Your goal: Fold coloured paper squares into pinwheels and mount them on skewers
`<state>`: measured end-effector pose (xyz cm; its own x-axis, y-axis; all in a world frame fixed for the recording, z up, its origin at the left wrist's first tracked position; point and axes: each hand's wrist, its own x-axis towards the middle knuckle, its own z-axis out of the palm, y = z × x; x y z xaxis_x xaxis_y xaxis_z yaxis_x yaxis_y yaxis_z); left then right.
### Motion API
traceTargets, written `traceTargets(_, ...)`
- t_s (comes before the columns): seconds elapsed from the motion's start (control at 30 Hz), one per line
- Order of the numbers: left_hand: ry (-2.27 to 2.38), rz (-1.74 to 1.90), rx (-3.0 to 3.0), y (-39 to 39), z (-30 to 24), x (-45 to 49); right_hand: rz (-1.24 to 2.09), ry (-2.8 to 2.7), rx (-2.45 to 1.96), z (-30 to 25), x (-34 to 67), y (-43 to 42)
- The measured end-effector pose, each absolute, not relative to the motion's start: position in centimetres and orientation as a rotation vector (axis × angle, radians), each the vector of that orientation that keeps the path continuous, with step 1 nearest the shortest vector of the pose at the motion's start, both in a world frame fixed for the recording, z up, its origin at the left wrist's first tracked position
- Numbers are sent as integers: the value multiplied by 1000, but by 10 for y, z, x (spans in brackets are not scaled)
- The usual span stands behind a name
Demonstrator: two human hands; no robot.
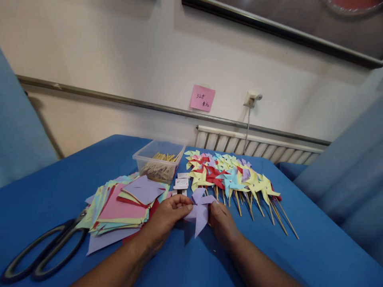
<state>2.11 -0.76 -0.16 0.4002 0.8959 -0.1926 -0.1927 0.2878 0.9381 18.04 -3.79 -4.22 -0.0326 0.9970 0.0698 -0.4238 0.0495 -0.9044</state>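
A light purple paper pinwheel [201, 215] with folded blades is held up between my two hands over the blue table. My left hand [167, 217] pinches its left side with thumb and fingers. On the opposite side, my right hand [223, 223] grips a blade by its edge, thumb toward me. No stick shows on this pinwheel; its back is hidden. Just behind it lie small white boxes [181, 183]. To the left of my hands is a stack of coloured paper squares [125, 203], some with cut slits.
Black-handled scissors [44, 249] lie at the left beside the paper. A clear plastic box [160, 161] holds many thin wooden sticks [163, 159]. Finished pinwheels on sticks [230, 181] are piled at the right back. Behind the blue-covered table [89, 159] stands a radiator [227, 141].
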Motion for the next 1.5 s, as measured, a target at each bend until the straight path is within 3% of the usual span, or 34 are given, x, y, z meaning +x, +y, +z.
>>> traceTargets(0.5, 1020, 1050, 1254, -7, -6, 26, 1281, -821, -1025, -52, 178, -29)
traceTargets(0.7, 1127, 1242, 1261, -7, -7, 23, 657, -1263, -1265, -43, 187, -34)
traceTargets(0.8, 1118, 1114, 1188, -13, -3, 27, 332, -1529, -1205, -37, 190, -39)
traceTargets(1.0, 831, 840, 822, -23, -2, 33, 2, -1871, -1053, -29, 192, -46)
traceTargets(1.5, 815, 891, 896, -19, -4, 28, -52, -1866, -1091, -33, 191, -46)
